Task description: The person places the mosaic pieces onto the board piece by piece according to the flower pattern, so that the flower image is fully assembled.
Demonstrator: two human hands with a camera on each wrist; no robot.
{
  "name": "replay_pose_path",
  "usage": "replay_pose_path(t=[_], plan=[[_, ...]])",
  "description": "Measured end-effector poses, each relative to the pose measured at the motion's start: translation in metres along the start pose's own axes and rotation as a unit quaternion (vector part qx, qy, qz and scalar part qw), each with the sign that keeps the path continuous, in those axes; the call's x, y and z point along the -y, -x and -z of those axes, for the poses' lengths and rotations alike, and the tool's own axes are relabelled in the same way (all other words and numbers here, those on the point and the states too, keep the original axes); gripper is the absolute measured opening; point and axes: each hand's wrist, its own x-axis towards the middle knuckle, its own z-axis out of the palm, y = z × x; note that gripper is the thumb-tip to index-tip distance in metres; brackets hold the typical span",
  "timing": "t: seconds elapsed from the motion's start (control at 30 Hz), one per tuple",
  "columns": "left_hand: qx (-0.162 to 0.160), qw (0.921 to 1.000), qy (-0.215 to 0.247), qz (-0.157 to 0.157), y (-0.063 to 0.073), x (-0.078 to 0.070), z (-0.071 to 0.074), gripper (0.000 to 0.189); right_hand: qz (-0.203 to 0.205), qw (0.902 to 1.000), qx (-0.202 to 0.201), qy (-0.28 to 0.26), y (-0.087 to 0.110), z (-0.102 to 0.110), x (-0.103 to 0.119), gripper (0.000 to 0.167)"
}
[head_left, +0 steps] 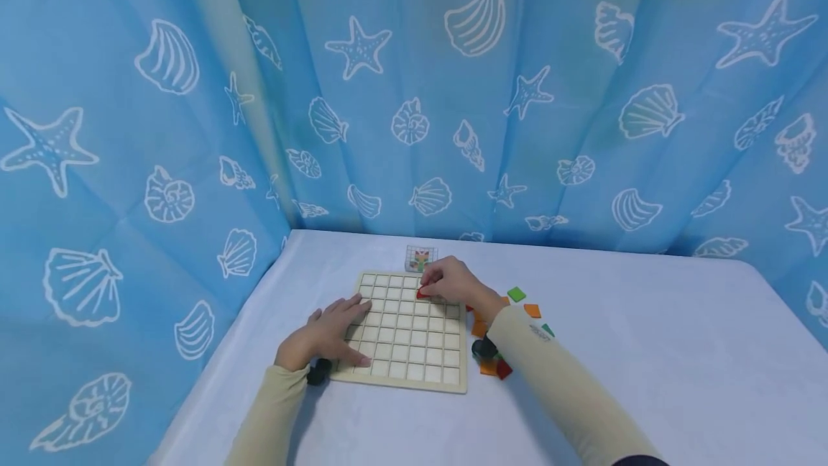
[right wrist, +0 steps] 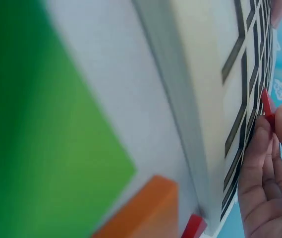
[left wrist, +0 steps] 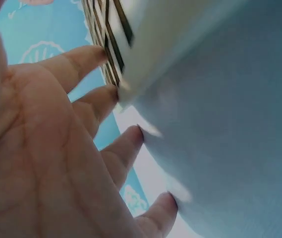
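A pale wooden grid board [head_left: 414, 384] with white square cells lies on the table. The left hand [head_left: 331, 331] is spread over its left edge, fingers apart; in the left wrist view, some fingertips [left wrist: 112, 92] touch the board's edge and others reach the white cloth. Over the far part of the grid, the right hand [head_left: 453, 280] pinches a small red tile [right wrist: 268, 106] between thumb and fingers. The tile is tilted close to the cells, and whether it touches them I cannot tell. Behind the board is a small card [head_left: 421, 258] with a coloured pattern on a grid.
Loose tiles lie right of the board: a green tile [head_left: 516, 294], an orange tile [head_left: 532, 311], a dark red tile [head_left: 503, 369] and several others, partly under the right forearm. A blue curtain [head_left: 414, 92] with shell prints hangs behind the white-covered table [head_left: 647, 351].
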Motion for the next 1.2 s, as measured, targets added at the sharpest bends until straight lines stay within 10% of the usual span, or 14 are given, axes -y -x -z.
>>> replay_pose_path(t=[0.77,1.2], plan=[[0.01,0.9999,0.007,0.01,-0.002,0.0,0.001,0.106,-0.01,0.9981,0.041,0.045,0.001,0.0,0.003,0.005],[0.011,0.9999,-0.004,0.011,-0.002,0.0,0.001,0.106,-0.019,0.998,0.036,-0.049,0.015,0.03,-0.009,0.028]])
